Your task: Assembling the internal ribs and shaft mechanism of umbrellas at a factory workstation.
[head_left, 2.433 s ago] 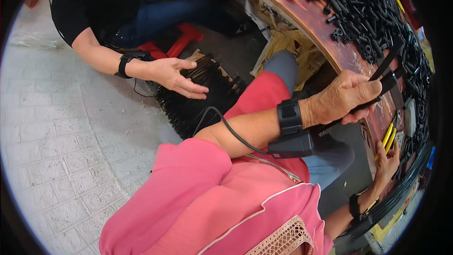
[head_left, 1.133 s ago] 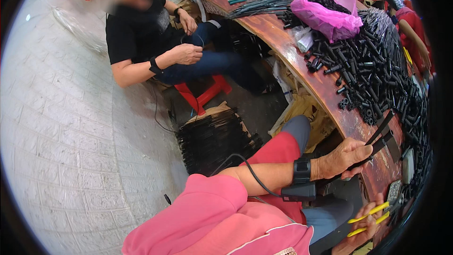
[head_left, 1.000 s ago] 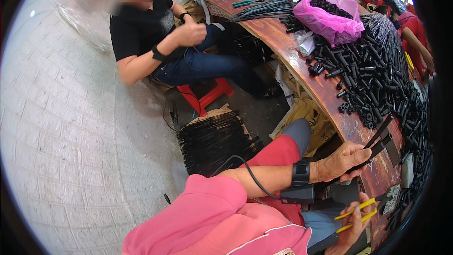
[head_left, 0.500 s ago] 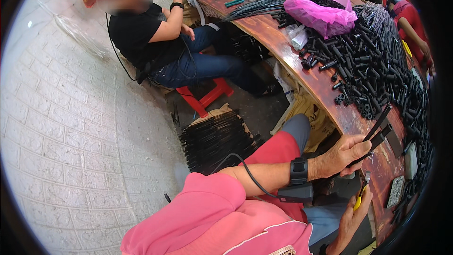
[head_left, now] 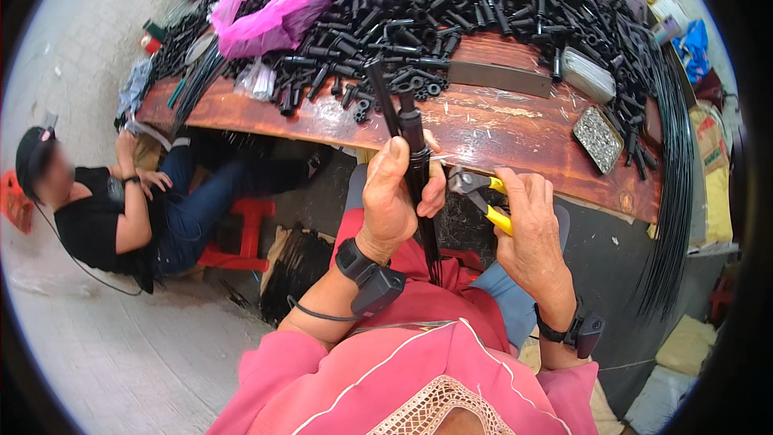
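Observation:
My left hand (head_left: 390, 197) is wrapped round a slender black umbrella frame (head_left: 411, 125), held upright in front of my lap. Its thin black ribs run down below the fist, and a second dark rod leans beside its top. A short, pale piece of wire (head_left: 440, 158) sticks out by the left fingers. In my right hand (head_left: 533, 234) is a pair of yellow-handled cutting pliers (head_left: 498, 217). Their metal jaws point at the frame, just right of the left fingers. Whether the jaws touch the wire is too small to tell.
Across the wooden table (head_left: 515, 125) lies a heap of black tubular parts (head_left: 386, 36). A pink plastic bag (head_left: 262, 28), a flat metal bar (head_left: 499, 79), a clear box (head_left: 588, 74) and a tray of small metal bits (head_left: 598, 138) stand there. Long black rods (head_left: 672, 217) overhang the right edge. A co-worker (head_left: 105, 209) sits left.
My view has swung to the right, towards the table. The pliers have come up beside the umbrella frame, and their handles are now spread in my right hand.

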A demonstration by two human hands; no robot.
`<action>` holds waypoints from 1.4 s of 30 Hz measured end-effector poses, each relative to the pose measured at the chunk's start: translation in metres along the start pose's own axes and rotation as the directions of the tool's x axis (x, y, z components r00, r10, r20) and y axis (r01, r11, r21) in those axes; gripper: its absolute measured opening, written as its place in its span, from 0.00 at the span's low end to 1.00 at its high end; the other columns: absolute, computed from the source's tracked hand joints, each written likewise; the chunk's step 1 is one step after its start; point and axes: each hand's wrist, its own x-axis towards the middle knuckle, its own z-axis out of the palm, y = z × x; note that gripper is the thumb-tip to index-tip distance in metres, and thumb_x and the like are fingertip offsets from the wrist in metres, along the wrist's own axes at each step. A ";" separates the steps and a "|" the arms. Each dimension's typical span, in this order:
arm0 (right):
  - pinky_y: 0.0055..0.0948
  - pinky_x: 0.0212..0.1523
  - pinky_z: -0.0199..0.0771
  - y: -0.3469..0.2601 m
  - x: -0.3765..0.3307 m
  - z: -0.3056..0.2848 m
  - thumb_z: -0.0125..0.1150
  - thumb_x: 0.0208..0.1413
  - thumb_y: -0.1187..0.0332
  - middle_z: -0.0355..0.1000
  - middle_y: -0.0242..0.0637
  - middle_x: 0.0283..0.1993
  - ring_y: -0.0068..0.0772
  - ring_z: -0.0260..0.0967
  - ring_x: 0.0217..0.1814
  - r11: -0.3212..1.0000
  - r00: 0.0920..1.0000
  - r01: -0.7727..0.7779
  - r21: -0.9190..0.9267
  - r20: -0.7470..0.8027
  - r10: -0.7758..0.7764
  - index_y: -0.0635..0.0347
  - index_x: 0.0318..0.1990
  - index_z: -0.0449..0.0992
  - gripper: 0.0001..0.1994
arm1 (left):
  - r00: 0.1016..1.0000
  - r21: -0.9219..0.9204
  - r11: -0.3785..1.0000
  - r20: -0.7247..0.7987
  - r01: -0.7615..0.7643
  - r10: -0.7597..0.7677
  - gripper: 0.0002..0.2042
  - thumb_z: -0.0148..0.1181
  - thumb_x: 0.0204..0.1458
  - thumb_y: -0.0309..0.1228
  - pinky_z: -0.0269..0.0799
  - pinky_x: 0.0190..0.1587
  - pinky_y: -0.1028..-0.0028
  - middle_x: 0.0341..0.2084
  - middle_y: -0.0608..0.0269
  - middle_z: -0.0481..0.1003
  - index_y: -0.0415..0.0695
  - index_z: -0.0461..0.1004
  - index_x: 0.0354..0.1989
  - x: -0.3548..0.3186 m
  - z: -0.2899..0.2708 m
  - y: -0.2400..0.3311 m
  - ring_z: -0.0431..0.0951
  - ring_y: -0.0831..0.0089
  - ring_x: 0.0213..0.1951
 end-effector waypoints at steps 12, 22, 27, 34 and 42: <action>0.43 0.52 0.66 0.000 0.007 0.009 0.58 0.38 0.84 0.60 0.52 0.48 0.54 0.59 0.50 0.988 0.973 0.107 -0.110 -0.190 -0.127 0.64 0.60 0.63 0.34 | 0.995 0.043 0.998 0.084 0.049 -0.052 0.37 0.33 0.62 0.60 0.56 0.19 0.76 0.14 0.68 0.63 0.32 0.65 0.56 -0.009 0.003 -0.004 0.58 0.79 0.13; 0.42 0.52 0.66 0.011 0.009 0.015 0.59 0.40 0.82 0.60 0.50 0.49 0.53 0.59 0.51 0.979 0.942 0.159 -0.131 -0.277 -0.190 0.65 0.61 0.63 0.34 | 0.993 0.067 0.997 0.110 0.043 -0.050 0.38 0.35 0.61 0.62 0.55 0.18 0.76 0.15 0.67 0.63 0.33 0.65 0.56 -0.008 0.006 -0.007 0.57 0.79 0.13; 0.40 0.44 0.70 0.016 0.005 0.016 0.59 0.42 0.79 0.63 0.46 0.45 0.49 0.61 0.47 0.979 0.948 0.140 -0.148 -0.265 -0.175 0.63 0.58 0.65 0.29 | 0.991 0.066 0.997 0.121 0.049 -0.057 0.37 0.36 0.61 0.62 0.55 0.18 0.76 0.14 0.68 0.63 0.34 0.66 0.55 -0.008 0.008 -0.010 0.57 0.79 0.13; 0.39 0.31 0.72 0.032 0.014 -0.024 0.64 0.43 0.73 0.69 0.39 0.34 0.44 0.69 0.35 0.930 0.927 0.293 -0.220 -0.173 -0.333 0.60 0.49 0.72 0.21 | 0.993 0.093 0.994 0.097 0.058 -0.068 0.39 0.39 0.58 0.64 0.54 0.18 0.76 0.14 0.68 0.63 0.33 0.65 0.56 -0.011 0.012 -0.010 0.58 0.80 0.14; 0.28 0.26 0.69 0.033 0.041 -0.055 0.74 0.37 0.62 0.74 0.38 0.23 0.26 0.72 0.26 0.746 0.490 -0.390 0.540 0.808 -0.328 0.70 0.43 0.71 0.28 | 0.991 0.238 0.971 0.130 -0.008 -0.024 0.27 0.71 0.47 0.37 0.54 0.15 0.79 0.17 0.66 0.67 0.29 0.69 0.48 -0.021 0.023 -0.004 0.60 0.83 0.13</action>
